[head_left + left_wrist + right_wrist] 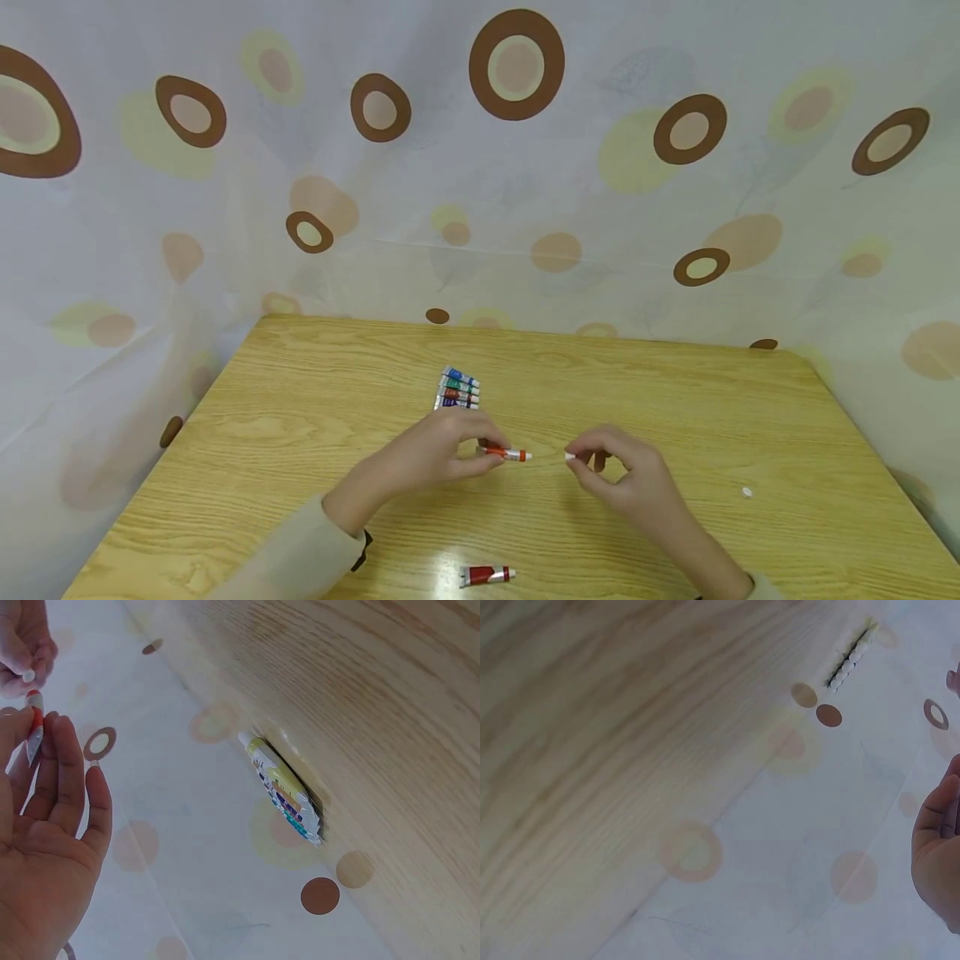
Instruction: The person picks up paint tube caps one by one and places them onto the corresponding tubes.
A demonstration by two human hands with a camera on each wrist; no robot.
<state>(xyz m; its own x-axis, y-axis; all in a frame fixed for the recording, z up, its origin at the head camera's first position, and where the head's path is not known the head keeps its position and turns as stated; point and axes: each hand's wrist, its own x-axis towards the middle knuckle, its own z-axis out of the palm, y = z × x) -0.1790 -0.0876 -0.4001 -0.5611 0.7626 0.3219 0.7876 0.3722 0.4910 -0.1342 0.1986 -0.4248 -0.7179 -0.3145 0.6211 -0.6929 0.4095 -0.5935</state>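
Observation:
My left hand (442,450) pinches an orange-red paint tube (515,454) between thumb and fingers. The tube's uncapped-looking white nozzle points right. Facing it across a small gap, the right hand (626,473) holds a small white cap (570,456) at its fingertips. In the left wrist view the same tube (35,724) sits in the fingers, with the cap (28,676) just beyond its tip. The right wrist view catches only part of the right hand (937,855); the cap is not visible there.
Behind the left hand lies a row of several paint tubes (459,386), partly hidden by it. A dark red tube (487,575) lies at the table's front. One small white piece (747,492) is on the wooden table (337,358) at right. A patterned sheet (435,167) hangs behind.

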